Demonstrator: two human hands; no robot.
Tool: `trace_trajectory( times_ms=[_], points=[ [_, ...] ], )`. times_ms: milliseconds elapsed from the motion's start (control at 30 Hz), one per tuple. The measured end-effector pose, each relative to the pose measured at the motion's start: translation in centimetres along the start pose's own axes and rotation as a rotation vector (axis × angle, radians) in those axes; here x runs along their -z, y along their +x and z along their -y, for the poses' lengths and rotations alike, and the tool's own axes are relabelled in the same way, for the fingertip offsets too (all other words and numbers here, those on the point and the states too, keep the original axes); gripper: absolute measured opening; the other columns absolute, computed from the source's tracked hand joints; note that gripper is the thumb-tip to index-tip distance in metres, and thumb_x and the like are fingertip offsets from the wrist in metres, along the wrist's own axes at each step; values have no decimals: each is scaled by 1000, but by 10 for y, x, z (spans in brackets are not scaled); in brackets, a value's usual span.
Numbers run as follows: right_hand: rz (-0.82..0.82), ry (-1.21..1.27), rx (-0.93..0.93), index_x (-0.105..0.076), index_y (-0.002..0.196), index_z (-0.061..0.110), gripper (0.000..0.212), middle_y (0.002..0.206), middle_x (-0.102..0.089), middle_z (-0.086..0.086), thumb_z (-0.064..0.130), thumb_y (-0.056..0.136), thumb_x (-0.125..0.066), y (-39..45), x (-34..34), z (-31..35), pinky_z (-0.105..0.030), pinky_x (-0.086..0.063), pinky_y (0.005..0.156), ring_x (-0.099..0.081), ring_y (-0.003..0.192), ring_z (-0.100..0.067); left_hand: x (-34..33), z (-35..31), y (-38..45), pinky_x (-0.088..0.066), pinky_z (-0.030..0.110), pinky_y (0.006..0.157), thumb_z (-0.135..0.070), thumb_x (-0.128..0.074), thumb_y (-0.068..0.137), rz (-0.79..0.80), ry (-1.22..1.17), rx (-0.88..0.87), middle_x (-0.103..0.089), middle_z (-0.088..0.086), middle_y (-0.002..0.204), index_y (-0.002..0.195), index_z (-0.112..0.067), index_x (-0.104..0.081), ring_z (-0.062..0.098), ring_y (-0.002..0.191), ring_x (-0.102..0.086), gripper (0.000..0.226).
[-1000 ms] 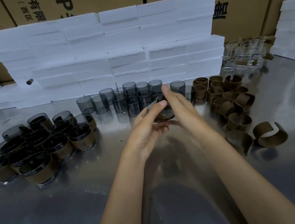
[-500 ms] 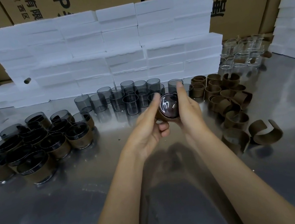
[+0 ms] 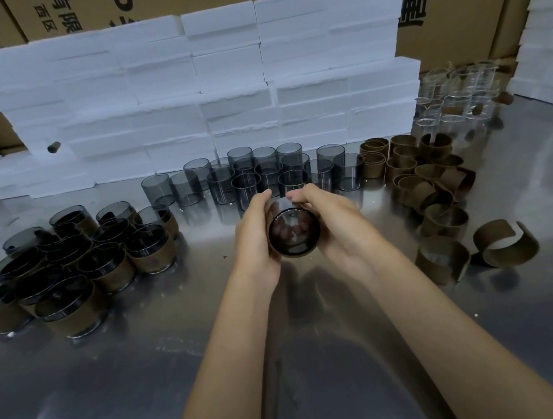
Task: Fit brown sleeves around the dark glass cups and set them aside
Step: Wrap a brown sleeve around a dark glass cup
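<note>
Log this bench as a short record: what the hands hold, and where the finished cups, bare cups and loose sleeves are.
held: one dark cup, on its side, mouth toward the camera
hands: left hand and right hand both on the cup
finished cups: clustered on the left
bare cups: back centre
sleeves: piled on the right
surface: metal table
behind: white foam blocks

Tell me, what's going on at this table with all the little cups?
A person holds one dark glass cup between the left hand and right hand, its mouth facing the camera. Finished cups in brown wraps cluster on the left, bare dark cups wait behind the hands, and loose brown sleeves lie on the right.
</note>
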State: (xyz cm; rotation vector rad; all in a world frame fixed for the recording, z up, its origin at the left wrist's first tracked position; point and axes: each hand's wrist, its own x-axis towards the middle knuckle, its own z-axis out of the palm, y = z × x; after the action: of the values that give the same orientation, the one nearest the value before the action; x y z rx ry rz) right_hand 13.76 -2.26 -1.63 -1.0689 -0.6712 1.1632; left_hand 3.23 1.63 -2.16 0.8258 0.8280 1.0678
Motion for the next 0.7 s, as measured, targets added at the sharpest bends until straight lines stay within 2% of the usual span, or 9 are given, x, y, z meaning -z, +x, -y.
trace_trajectory(
  times_ms=[100, 200, 267, 333, 467, 600, 700],
  points=[
    [-117, -19, -32, -72, 74, 15, 13, 76, -73, -8, 17, 87, -68, -1, -1, -4, -33, -58, 74, -70, 71, -20, -7, 2, -5, -52, 21, 55, -37, -62, 95, 26, 68, 52, -69, 2, 64, 69, -15, -68, 14, 53, -66, 34],
    [-242, 17, -46, -66, 54, 20, 31, 63, -70, -2, 22, 85, -69, 0, 1, -7, -32, -56, 66, -67, 56, -17, -13, 10, -9, -54, 24, 58, -35, -63, 94, 15, 123, 62, -70, 1, 66, 69, -19, -68, 14, 56, -68, 30],
    [-252, 36, -39, -63, 56, 19, 29, 60, -68, -2, 22, 84, -69, -1, 2, -9, -31, -55, 64, -64, 54, -18, -15, 12, -10, -52, 22, 52, -30, -63, 94, 5, 97, 52, -68, 0, 62, 58, -21, -68, 13, 53, -67, 37],
    [-237, 40, -39, -62, 60, 19, 26, 59, -66, -1, 20, 84, -69, -1, 0, -10, -32, -54, 67, -63, 57, -20, -15, 12, -9, -52, 22, 52, -28, -63, 95, 12, 74, 49, -64, -2, 59, 51, -21, -65, 13, 51, -64, 44],
    [-199, 55, -64, -61, 53, 20, 34, 55, -61, -1, 19, 85, -72, -2, -1, -9, -32, -53, 64, -61, 53, -19, -15, 14, -7, -45, 23, 50, -26, -60, 98, 7, 40, 25, -43, -8, 48, 49, -25, -45, 9, 42, -49, 51],
    [-186, 48, -60, -61, 61, 17, 28, 54, -62, -1, 20, 85, -75, -2, 0, -7, -31, -55, 61, -63, 54, -18, -16, 14, -8, -43, 17, 44, -25, -58, 99, 16, 45, -3, -41, -9, 44, 43, -26, -43, 7, 38, -47, 57],
    [-167, 66, -57, -60, 65, 15, 26, 55, -59, -2, 18, 85, -76, -3, -1, -6, -36, -54, 67, -61, 59, -22, -16, 14, -7, -39, 22, 47, -25, -55, 100, 29, 75, -48, -34, -10, 44, 40, -26, -39, 7, 40, -37, 62]
  ],
)
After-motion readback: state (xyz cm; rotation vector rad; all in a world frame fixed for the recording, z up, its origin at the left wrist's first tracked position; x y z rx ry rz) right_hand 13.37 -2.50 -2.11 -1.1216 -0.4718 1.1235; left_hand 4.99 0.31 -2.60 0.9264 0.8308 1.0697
